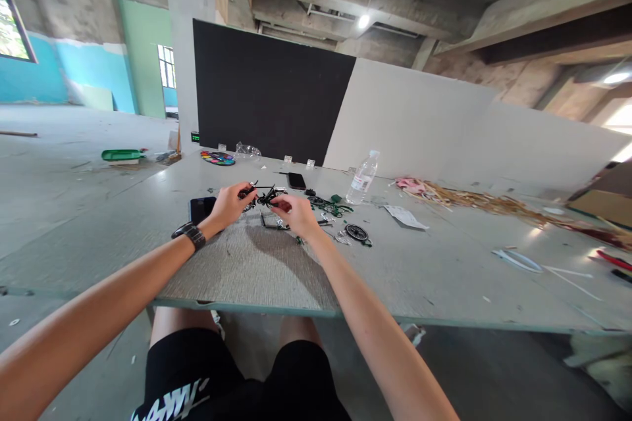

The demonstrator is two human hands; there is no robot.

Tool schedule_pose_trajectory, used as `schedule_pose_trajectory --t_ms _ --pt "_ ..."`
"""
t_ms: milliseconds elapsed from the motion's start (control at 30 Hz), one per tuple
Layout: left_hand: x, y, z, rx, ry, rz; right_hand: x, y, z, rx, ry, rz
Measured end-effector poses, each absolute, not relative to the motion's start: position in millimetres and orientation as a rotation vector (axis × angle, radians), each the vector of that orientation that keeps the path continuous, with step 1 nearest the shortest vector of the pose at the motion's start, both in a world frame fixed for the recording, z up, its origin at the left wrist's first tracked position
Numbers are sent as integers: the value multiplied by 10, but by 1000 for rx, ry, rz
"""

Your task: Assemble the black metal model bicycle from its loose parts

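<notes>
A small black model bicycle, partly assembled (267,197), is held just above the table between both hands. My left hand (233,204), with a dark watch on its wrist, has its fingers closed on the bicycle's left end, near a wheel. At the other end, my right hand (295,212) pinches the dark frame; its fingertips cover part of it. Loose around the hands lie a spoked black wheel (356,232), green and black part frames (333,206) and several small silvery bits. The smallest parts are too fine to make out.
A dark phone (202,209) lies beside my left wrist, another phone (296,181) farther back. A clear water bottle (363,177) stands right of the parts, near a paper sheet (405,217). A paint palette (218,158) and wood strips (474,200) lie toward the partition (274,92).
</notes>
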State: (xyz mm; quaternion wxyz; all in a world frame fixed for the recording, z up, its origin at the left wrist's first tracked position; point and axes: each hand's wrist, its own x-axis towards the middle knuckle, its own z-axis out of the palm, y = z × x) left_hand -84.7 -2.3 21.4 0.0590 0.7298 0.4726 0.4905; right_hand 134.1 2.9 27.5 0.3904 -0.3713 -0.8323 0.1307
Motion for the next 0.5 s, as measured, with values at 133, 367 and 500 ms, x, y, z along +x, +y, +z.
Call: schedule_pose_trajectory --t_ms 133,367,500 --pt "-821 -49 205 2246 1392 1460 1412 53 312 -883 -1887 230" --pt "-755 -108 195 2315 1213 1409 1427 81 313 -831 -1785 220" --pt "-732 -140 209 2319 1187 1418 1422 56 303 -837 -1790 284"
